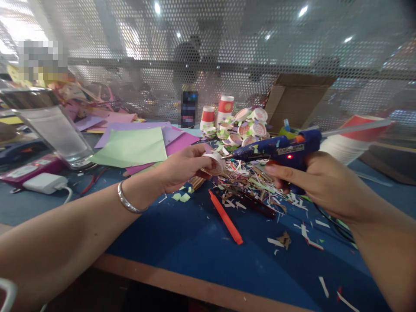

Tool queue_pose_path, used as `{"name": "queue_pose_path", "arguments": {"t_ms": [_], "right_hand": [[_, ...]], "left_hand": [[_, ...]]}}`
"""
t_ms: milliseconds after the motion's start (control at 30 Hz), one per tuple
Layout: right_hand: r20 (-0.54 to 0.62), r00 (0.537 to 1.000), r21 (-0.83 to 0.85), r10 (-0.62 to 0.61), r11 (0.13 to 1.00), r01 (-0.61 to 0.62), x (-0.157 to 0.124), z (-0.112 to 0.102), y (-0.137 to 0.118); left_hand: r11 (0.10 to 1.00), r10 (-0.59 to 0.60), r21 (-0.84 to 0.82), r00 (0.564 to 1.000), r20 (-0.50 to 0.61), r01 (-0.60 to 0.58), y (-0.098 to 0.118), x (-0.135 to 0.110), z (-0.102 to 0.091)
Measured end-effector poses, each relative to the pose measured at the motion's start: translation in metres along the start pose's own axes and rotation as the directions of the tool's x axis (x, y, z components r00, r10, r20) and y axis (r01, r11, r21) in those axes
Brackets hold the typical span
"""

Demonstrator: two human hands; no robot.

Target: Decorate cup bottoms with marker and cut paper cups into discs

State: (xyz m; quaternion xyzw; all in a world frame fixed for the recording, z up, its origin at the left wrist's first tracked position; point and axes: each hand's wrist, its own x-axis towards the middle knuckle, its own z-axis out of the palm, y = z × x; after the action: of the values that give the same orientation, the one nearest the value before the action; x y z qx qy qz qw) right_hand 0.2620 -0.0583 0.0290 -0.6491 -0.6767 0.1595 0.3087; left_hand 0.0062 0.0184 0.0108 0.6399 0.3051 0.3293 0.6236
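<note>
My left hand (pixel 186 167) pinches a small round paper-cup piece (pixel 213 164) with a white rim, held above the table. A blue hot glue gun (pixel 279 147) with a lit red light is gripped in my right hand (pixel 312 182). Its nozzle points left and sits right at the edge of the cup piece; whether it touches, I cannot tell. A clear glue stick (pixel 354 129) juts from the back of the gun. Behind my hands is a heap of similar round cup pieces (pixel 251 128) with green and purple paper bits on them.
Paper scraps (pixel 260 182) cover the table's middle, around a dark-handled tool (pixel 256 203). An orange pen (pixel 225 216) lies nearer. Coloured paper sheets (pixel 133 145), a glass of water (pixel 55 130) and a power strip (pixel 35 169) are left. Paper cups (pixel 225 110) and cardboard (pixel 299 99) stand behind.
</note>
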Motion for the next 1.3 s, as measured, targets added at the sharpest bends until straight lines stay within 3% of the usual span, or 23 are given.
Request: {"name": "queue_pose_path", "arguments": {"t_ms": [433, 900, 1133, 1300], "right_hand": [[0.012, 0.998, -0.018, -0.069, 0.997, 0.07, 0.0, 0.001, -0.001], [-0.02, 0.999, -0.069, 0.025, 0.997, -0.026, 0.0, 0.001, -0.001], [-0.046, 0.999, -0.052, -0.023, 0.998, 0.021, -0.001, 0.0, -0.005], [-0.084, 0.991, -0.102, -0.105, 0.99, 0.097, 0.0, 0.001, -0.01]], "left_hand": [[1.0, 0.021, -0.005, 1.0, -0.001, -0.021, -0.001, 0.001, 0.0], [1.0, 0.025, 0.019, 0.999, -0.032, -0.024, 0.0, 0.002, 0.001], [0.979, 0.135, 0.165, 0.985, -0.104, -0.117, -0.002, 0.002, 0.002], [0.964, 0.178, 0.214, 0.98, -0.085, -0.157, -0.003, 0.001, 0.001]]}}
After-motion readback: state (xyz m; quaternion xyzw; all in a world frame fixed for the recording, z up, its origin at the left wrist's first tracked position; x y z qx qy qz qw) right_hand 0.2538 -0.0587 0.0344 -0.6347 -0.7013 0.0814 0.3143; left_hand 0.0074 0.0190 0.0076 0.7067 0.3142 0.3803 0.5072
